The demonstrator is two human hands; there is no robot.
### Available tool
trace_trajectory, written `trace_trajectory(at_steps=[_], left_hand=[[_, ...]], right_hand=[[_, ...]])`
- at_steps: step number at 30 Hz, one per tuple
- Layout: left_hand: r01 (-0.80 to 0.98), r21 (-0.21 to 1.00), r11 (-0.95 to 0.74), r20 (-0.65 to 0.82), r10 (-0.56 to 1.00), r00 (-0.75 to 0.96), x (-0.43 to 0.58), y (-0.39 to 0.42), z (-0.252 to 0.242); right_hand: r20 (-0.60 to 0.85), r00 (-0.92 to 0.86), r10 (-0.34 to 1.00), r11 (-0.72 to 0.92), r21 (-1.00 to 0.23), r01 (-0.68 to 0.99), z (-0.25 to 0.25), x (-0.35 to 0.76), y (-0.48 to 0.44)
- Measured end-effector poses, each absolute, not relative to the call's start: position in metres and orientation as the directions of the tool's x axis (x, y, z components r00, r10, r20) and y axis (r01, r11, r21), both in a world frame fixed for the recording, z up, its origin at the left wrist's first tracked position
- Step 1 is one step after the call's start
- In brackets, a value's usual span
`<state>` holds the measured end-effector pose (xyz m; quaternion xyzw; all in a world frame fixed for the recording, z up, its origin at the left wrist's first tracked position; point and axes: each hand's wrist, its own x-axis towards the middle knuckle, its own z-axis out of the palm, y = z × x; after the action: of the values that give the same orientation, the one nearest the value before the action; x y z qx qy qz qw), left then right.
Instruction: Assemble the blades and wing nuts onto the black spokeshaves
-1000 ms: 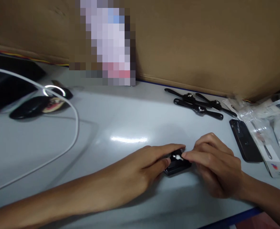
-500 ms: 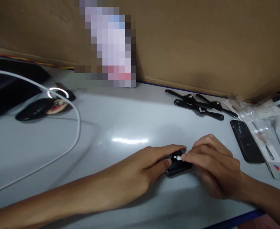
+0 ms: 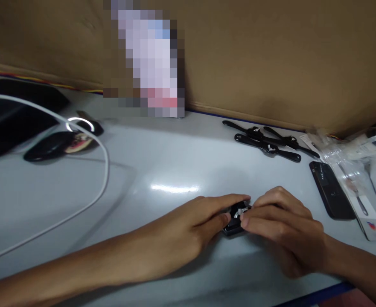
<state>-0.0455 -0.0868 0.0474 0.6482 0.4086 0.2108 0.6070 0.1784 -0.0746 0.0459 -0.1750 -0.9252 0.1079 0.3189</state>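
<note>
Near the front of the table lies a small black box-like item [image 3: 234, 230] with a glossy surface. My left hand [image 3: 203, 221] grips it from the left, thumb on the near side and forefinger stretched along the far side. On its top sits a small, crumpled-looking shiny silver piece [image 3: 240, 212]. The fingertips of my right hand [image 3: 287, 228] are pinched together at the right edge of that piece, and they hide part of it and the item's right end. What exactly the silver piece is, I cannot make out.
Several long black items with wide middles and silver bits [image 3: 269, 148] lie at the back right. Beside them are a black phone [image 3: 331, 189] and clear plastic packaging [image 3: 344, 164]. A white cable [image 3: 106, 170] loops at left, near a black mouse [image 3: 48, 147]. Cardboard [image 3: 271, 55] stands behind.
My right hand's fingertips have shifted slightly nearer and closed at the silver piece, which now looks more crumpled or tilted. My left hand keeps its hold on the black item.
</note>
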Motion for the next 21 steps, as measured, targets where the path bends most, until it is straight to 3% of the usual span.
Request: trace_trajectory(at_steps=[21], left_hand=[[0.258, 0.963, 0.081, -0.222, 0.783, 0.582, -0.0459, -0.0876, 0.0445]], right_hand=[[0.575, -0.719, 0.391, 0.916, -0.322, 0.240, 0.0416, 0.1790, -0.0683]])
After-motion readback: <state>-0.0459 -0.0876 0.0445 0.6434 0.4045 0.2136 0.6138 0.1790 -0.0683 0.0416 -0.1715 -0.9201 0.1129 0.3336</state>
